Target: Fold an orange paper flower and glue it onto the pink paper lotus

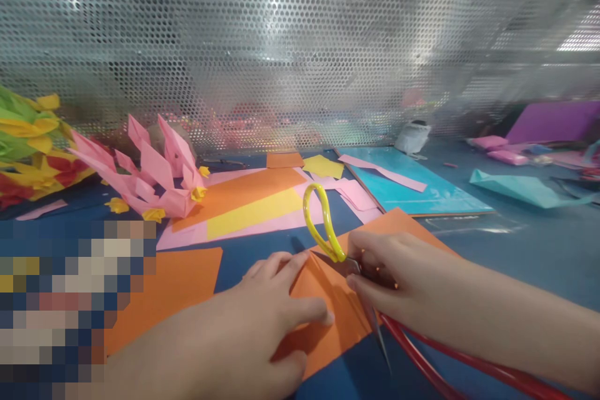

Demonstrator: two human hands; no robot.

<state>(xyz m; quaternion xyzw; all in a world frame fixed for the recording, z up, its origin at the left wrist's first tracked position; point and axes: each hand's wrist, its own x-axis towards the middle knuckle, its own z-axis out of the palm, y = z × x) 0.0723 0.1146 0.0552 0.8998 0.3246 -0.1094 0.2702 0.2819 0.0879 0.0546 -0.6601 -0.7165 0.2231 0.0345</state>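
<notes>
A sheet of orange paper [330,312] with crease lines lies in front of me, under both hands. My left hand [276,319] rests on it with fingers spread, fingertips pressing near its upper left edge. Above the sheet, my right hand [389,265] is closed around the middle of a pair of scissors [328,234]. Their yellow handle loop points up and away, while a metal blade slants down past the paper's lower edge. A red looped handle [412,353] runs beneath my right wrist; whether it belongs to the same scissors I cannot tell.
Another orange sheet [187,265] lies left. Behind are pink folded paper pieces [159,169], a yellow strip [255,212] and a blue board [412,178]. A turquoise folded paper [520,190] lies right. A perforated metal panel [281,44] closes off the back. The lower left is pixelated.
</notes>
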